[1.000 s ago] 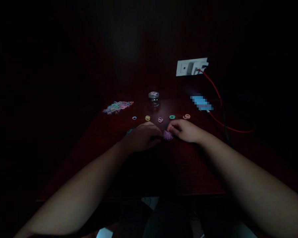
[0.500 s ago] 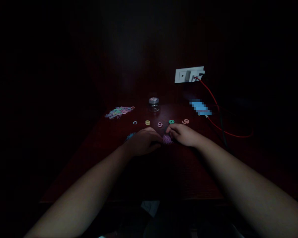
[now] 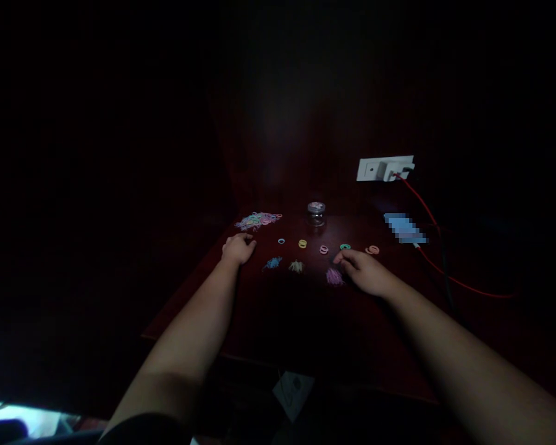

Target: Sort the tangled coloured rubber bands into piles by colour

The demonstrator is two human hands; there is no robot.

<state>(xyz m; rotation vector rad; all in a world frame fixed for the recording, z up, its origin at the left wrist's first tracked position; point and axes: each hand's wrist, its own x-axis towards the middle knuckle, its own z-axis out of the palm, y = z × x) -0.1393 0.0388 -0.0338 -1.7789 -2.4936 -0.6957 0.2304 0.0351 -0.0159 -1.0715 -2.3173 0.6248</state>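
My left hand rests at the left of the dark red table, just below a mixed pile of coloured bands; its fingers are bent and too dark to read. My right hand is beside the purple band pile, fingers curled, and whether it holds anything is hidden. Blue bands and pale yellowish bands lie in small piles between the hands. Behind them is a row of rings: blue, yellow, pink, green and orange.
A clear lidded jar stands at the back of the table. A blurred phone-like object lies at the right, its red cable running to a charger in the wall socket.
My left hand has moved left from beside the purple pile to near the mixed pile, uncovering the blue and pale piles. The view has shifted; my right hand stays by the purple pile.
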